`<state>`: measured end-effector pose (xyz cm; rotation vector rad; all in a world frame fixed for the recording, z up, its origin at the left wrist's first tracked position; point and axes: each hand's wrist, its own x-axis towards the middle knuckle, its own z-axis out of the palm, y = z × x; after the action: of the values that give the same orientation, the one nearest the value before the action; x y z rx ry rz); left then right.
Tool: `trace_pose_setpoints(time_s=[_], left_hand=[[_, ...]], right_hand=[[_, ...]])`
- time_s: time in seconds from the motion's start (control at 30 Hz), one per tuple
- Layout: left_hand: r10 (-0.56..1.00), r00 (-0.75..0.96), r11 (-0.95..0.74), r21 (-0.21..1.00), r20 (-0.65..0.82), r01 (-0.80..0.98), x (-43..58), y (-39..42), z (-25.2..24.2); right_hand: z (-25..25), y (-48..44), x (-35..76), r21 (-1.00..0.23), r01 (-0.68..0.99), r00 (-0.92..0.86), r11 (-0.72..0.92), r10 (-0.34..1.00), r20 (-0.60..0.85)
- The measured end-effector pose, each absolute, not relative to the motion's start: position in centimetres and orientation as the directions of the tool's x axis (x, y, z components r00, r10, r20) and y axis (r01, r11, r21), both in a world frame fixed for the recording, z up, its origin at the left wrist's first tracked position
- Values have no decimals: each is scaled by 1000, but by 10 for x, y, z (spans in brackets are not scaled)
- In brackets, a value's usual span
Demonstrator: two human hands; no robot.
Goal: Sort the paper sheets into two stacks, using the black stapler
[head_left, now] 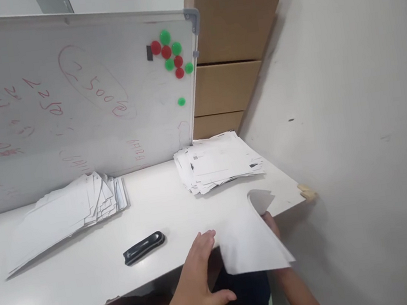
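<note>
My right hand (272, 225) grips several white paper sheets (248, 239) by their right side, and its fingers are partly hidden behind them. The sheets bend and curl over at the top, above the table's front edge. Just left of them is my left hand (200, 269), with nothing in it, its thumb spread away from the fingers. Its fingertips come close to the sheets' left edge. A black stapler (144, 247) lies on the white table (164, 198), to the left of my left hand.
A messy paper stack (223, 162) lies at the table's right end, and another fanned paper pile (71, 209) on the left. Behind stands a whiteboard (98, 51) with red writing and several red and green magnets (164, 37). Cardboard boxes (233, 17) are stacked beside the wall.
</note>
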<state>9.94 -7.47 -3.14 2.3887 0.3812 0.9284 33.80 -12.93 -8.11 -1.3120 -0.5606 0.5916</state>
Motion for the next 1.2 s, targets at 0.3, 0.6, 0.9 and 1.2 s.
trace_pose_setpoints(time_s=[0.3, 0.6, 0.9, 1.2], left_hand=[[652, 608, -702, 664, 453, 258, 122, -68, -70], [590, 591, -730, 676, 550, 99, 105, -65, -51], [723, 607, -552, 804, 331, 220, 103, -61, -56], [640, 674, -675, 689, 369, 264, 109, -56, -54]], right_hand=[[-78, -109, 316, -969, -100, 835, 224, 548, 40], [-78, -116, 340, -934, -219, 725, 282, 687, 38], [-72, -126, 359, -993, -17, 638, 121, 765, 82], [-82, -132, 348, -992, -92, 633, 86, 774, 8]])
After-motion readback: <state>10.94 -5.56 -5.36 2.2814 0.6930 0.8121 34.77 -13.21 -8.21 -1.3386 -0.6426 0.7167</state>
